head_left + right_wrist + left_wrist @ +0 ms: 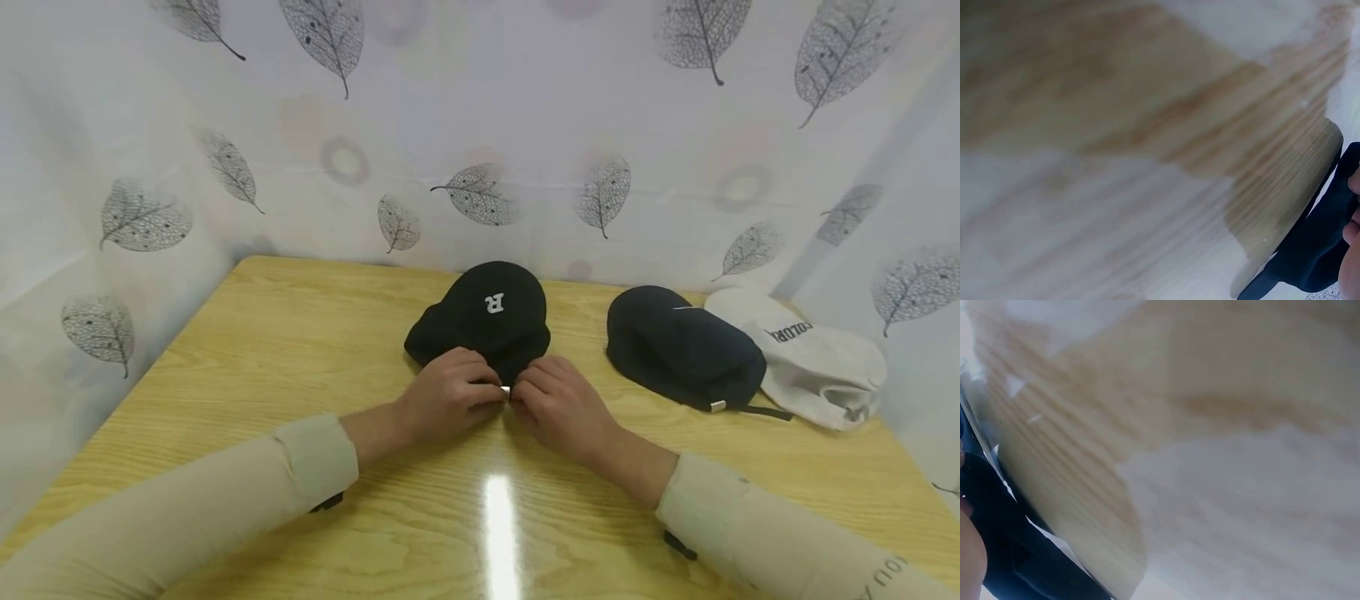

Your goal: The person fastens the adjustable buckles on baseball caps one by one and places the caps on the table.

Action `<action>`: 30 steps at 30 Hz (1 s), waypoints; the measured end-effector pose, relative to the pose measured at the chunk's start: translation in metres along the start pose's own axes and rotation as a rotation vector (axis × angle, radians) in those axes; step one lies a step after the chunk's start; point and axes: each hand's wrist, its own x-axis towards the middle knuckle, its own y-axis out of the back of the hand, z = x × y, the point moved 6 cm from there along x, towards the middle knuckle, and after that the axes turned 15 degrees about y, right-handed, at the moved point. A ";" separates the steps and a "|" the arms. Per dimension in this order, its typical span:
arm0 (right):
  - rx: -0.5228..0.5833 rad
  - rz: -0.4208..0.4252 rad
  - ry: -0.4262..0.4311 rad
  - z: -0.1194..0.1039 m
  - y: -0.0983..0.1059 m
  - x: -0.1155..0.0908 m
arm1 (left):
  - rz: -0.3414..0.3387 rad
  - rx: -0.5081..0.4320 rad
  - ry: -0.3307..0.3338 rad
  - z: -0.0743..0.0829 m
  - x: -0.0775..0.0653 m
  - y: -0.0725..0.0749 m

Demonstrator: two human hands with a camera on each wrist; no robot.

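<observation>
A black baseball cap with a white letter R, seen upside down, sits on the wooden table. Both hands meet at its near edge. Between their fingertips shows a small shiny metal buckle of the back strap. My left hand pinches the strap at the buckle's left side. From the right, my right hand pinches it too, fingers curled. The hands hide most of the strap. In the left wrist view the dark cap and a bit of hand appear at the left edge; the right wrist view has the cap at lower right.
To the right lies a dark navy cap with a loose strap and metal buckle. A cream cap with dark lettering lies partly behind it. The glossy table ends against a leaf-patterned cloth at the back.
</observation>
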 end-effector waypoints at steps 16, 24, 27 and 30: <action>-0.021 -0.009 -0.035 0.003 0.001 -0.003 | 0.005 -0.007 0.026 0.000 0.001 0.001; -0.018 -0.003 -0.033 0.004 0.000 -0.002 | 0.022 -0.010 0.015 -0.001 0.000 0.002; -0.013 0.010 -0.018 0.003 0.000 -0.002 | 0.026 -0.016 0.006 -0.001 0.001 0.002; -0.013 0.016 -0.004 0.002 0.001 -0.002 | 0.029 -0.024 0.003 -0.001 0.001 0.002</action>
